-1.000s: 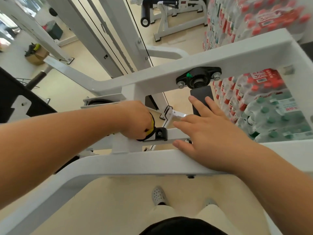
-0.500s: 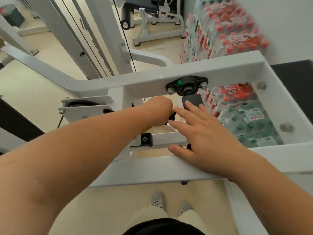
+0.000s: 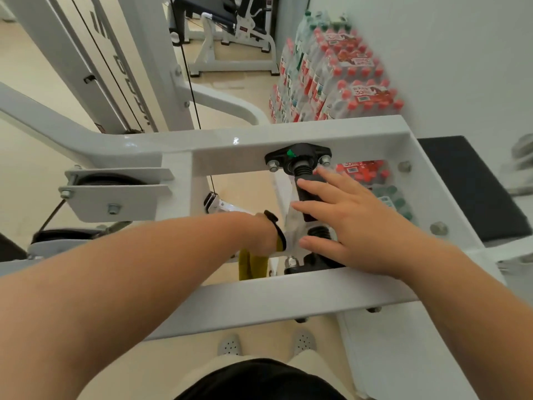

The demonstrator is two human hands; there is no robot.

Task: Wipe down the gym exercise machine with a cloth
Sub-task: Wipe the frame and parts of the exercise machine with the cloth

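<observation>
The white gym machine frame (image 3: 259,298) fills the middle of the head view, with a black pivot mount (image 3: 300,158) on its far bar. My left hand (image 3: 259,235) reaches down between the two bars, fist closed on a yellow cloth (image 3: 251,265) that hangs below it against a white inner part. My right hand (image 3: 349,223) lies flat with fingers spread on the black handle (image 3: 305,194) and lower black mount between the bars. Most of the cloth is hidden behind my left hand.
A white pulley bracket (image 3: 115,194) with a cable sits to the left. Stacked packs of bottled water (image 3: 331,79) stand by the wall at the back right. A black pad (image 3: 467,186) lies right of the frame. Another white machine (image 3: 230,33) stands behind. My shoes (image 3: 265,342) are below.
My left hand has dropped lower and to the right with the cloth, down beside the inner part. My right hand shifted slightly along the black handle. The camera has swung right and closer.
</observation>
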